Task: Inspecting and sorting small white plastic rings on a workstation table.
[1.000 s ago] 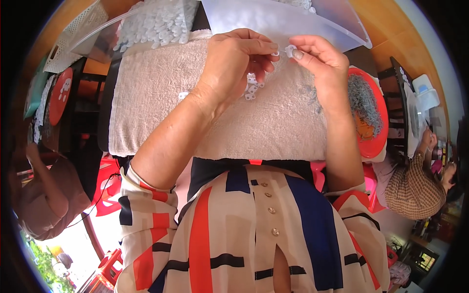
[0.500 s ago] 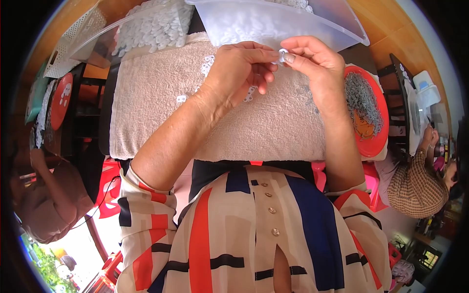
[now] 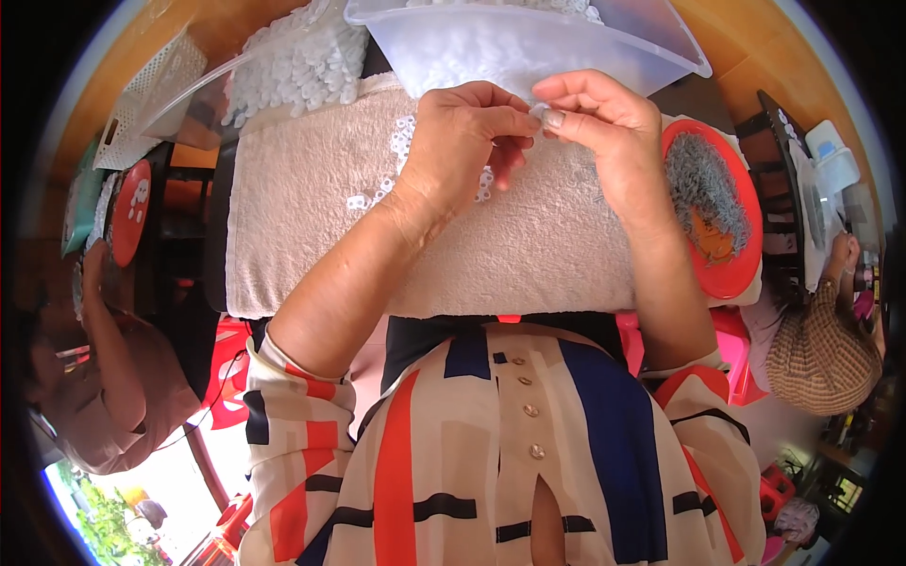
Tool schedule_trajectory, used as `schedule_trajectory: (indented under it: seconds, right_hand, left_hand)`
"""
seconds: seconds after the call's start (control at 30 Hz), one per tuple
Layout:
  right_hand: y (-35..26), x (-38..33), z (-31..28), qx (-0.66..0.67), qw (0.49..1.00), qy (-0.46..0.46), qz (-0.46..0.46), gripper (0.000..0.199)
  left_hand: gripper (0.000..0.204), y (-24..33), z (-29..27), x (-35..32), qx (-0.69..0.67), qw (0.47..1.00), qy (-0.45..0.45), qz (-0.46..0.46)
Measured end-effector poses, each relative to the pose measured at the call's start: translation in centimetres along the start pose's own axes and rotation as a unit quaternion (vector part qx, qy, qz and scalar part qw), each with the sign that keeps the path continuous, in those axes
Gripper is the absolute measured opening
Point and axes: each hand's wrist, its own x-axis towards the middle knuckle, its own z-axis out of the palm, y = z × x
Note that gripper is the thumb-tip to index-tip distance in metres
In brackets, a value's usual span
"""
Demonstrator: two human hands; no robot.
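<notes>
Over the far part of a beige towel [image 3: 510,274], my two hands meet fingertip to fingertip. My left hand [image 3: 467,132] is closed, its thumb and forefinger pinching a small white plastic piece [image 3: 539,110]. From the other side my right hand [image 3: 609,132] pinches the same piece between thumb and forefinger, its other fingers curled loosely above. Fingertips cover most of the piece, so its exact shape is hidden. Several small white pieces with holes [image 3: 403,141] lie on the towel, beside and partly behind my left hand and wrist.
Right of my hands is a red tray [image 3: 750,250] with a heap of small grey parts [image 3: 708,174]. A translucent tub [image 3: 528,57] and a clear bag of white pieces [image 3: 297,71] stand at the back. People work at tables on both sides.
The view has shifted slightly. My fingertips have closed further over the white piece, which shows less now. Both hands stay in nearly the same place.
</notes>
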Motion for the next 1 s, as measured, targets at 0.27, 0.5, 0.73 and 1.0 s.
schedule_trajectory:
  seconds: [0.27,0.5,0.73,1.0]
  right_hand:
    - [-0.4,-0.3,0.1,-0.002,1.000,0.020,-0.004,0.023]
    - [-0.3,-0.2,0.0,0.012,0.998,0.052,-0.016,0.021]
    - [0.0,-0.2,0.6,0.009,1.000,0.026,-0.012,0.018]
    - [1.7,0.4,0.6,0.012,0.999,0.033,-0.041,0.016]
  left_hand:
    - [0.012,-0.3,0.7,0.0,-0.021,1.000,0.021,0.001]
    - [0.013,-0.2,0.0,0.0,-0.020,1.000,0.010,-0.016]
    - [0.013,-0.6,0.2,0.1,-0.020,1.000,0.013,-0.014]
    - [0.016,0.2,-0.2,0.1,-0.069,0.997,-0.021,-0.043]
